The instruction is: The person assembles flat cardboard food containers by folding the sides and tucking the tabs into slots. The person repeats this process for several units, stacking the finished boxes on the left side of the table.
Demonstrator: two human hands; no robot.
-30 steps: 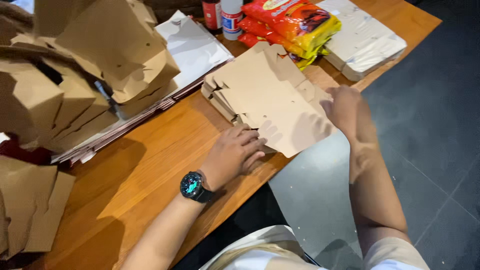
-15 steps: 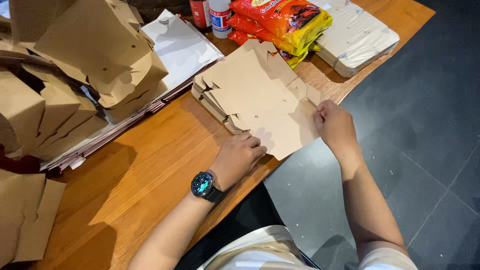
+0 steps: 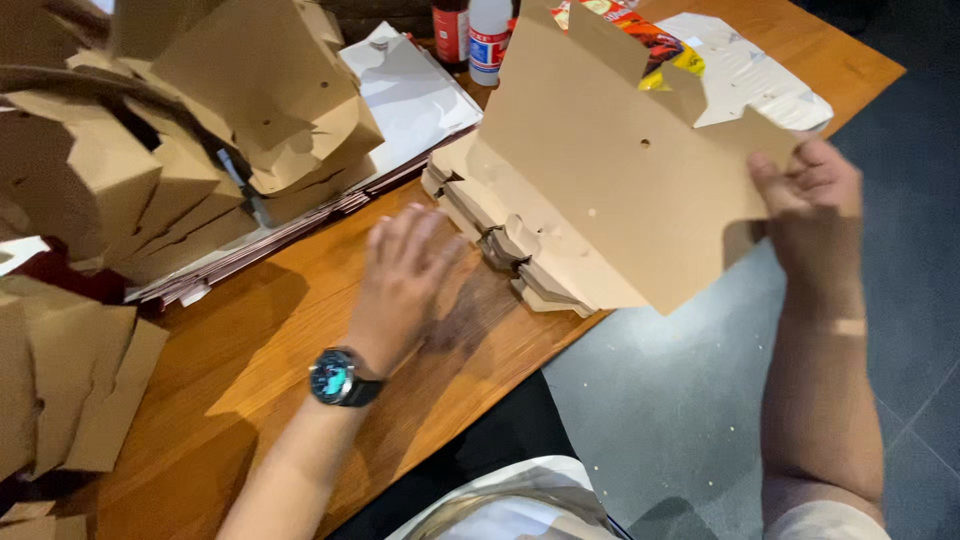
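Cardboard sheet, flat die-cut box blank with small holes and notched flaps, is lifted off the stack and tilted up on edge over the worktop's near corner. Right hand grips its right edge, thumb on the near face, fingers wrapped behind. Left hand is open, fingers spread, blurred, holding nothing, palm down just above the worktop beside the stack of flat blanks; cannot tell if the fingertips touch the stack. Watch with dark strap on the left wrist.

Stack sits at the worktop edge, directly under and behind the raised sheet. Left of it: a pile of folded brown boxes on top of a spread of white and dark flat sheets. More brown cardboard pieces at the far left edge. Behind the sheet: two bottles, one red, one white, a bright snack packet partly hidden, and a white perforated sheet at the worktop's far right corner. Grey tiled floor below
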